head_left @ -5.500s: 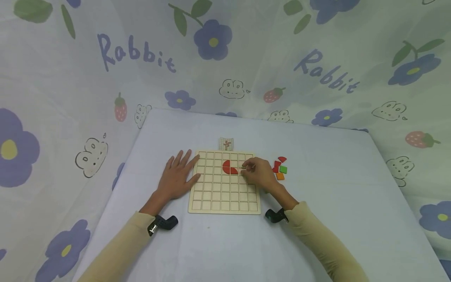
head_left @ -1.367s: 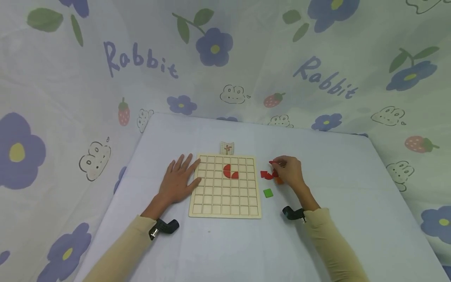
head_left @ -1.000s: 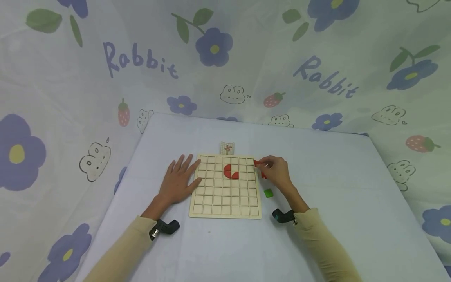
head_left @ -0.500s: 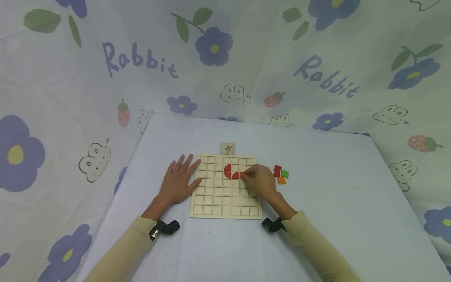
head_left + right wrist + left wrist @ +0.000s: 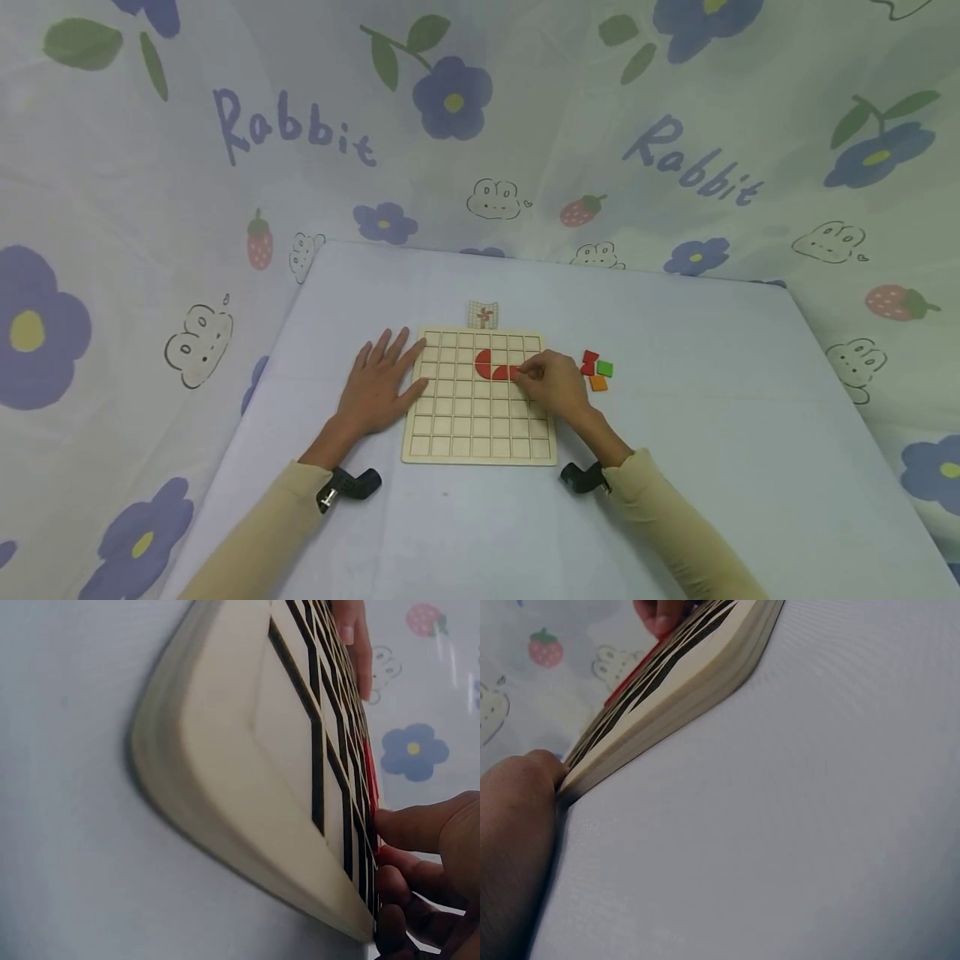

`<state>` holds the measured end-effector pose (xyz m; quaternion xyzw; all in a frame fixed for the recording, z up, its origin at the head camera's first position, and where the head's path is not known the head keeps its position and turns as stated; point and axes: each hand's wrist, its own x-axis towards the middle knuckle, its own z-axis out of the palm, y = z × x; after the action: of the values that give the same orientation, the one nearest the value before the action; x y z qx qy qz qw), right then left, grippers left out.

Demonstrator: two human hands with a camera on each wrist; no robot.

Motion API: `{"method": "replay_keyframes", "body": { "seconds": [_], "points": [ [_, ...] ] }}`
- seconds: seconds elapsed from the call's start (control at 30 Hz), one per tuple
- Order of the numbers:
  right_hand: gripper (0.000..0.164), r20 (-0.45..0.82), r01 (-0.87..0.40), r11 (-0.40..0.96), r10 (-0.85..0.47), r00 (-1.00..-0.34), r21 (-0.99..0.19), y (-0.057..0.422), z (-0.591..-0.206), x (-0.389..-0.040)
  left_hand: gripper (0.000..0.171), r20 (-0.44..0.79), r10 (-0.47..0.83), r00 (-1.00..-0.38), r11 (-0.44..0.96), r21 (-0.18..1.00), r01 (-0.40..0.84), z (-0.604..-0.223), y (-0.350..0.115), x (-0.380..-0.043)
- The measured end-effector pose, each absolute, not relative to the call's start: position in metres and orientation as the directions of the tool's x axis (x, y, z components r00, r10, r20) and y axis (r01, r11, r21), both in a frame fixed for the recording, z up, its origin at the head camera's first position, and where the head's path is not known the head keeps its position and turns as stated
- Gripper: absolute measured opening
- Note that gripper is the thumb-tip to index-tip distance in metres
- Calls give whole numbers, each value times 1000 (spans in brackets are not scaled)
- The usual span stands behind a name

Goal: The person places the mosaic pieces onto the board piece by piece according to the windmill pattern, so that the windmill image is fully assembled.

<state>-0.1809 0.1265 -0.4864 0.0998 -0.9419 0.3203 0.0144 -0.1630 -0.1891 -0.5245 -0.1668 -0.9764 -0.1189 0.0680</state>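
Note:
My left hand (image 5: 375, 383) lies with fingers spread at the left edge of a wooden grid board (image 5: 444, 425), its thumb and index tips on the rim. Over the board's upper right, my right hand (image 5: 555, 385) pinches a red tile (image 5: 512, 372) at a square. This tile adjoins the red quarter-round tiles (image 5: 483, 365) set in neighbouring squares. In the right wrist view, the thumb (image 5: 409, 827) presses close against red tile edges (image 5: 371, 780); the other fingers are curled below it. The left wrist view shows the board's side (image 5: 682, 712) beside the left hand (image 5: 517, 832).
Right of the board lie loose tiles: red ones (image 5: 589, 357), a green square (image 5: 604, 368) and an orange square (image 5: 597, 383). A small pattern card (image 5: 483, 315) stands behind the board. A white cloth (image 5: 675, 375) covers the table, with a printed curtain (image 5: 540, 125) behind.
My right hand has carried a red tile from the loose ones leftward onto the board, beside the set red tiles. The green tile now sits farther back and right. The left hand stays put.

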Motion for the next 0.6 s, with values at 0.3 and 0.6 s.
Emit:
{"method": "replay_keyframes", "body": {
  "seconds": [0.3,0.6],
  "points": [
    [16,68,-264,789,-273,-960,-555,123,-486,-193,70,169,303,-938,916,219,336,-527,-190,-162],
    [13,53,-293,739,-329,-943,-607,131,-484,-193,70,158,304,-939,919,211,333,-527,-189,-164]
  ]
}}
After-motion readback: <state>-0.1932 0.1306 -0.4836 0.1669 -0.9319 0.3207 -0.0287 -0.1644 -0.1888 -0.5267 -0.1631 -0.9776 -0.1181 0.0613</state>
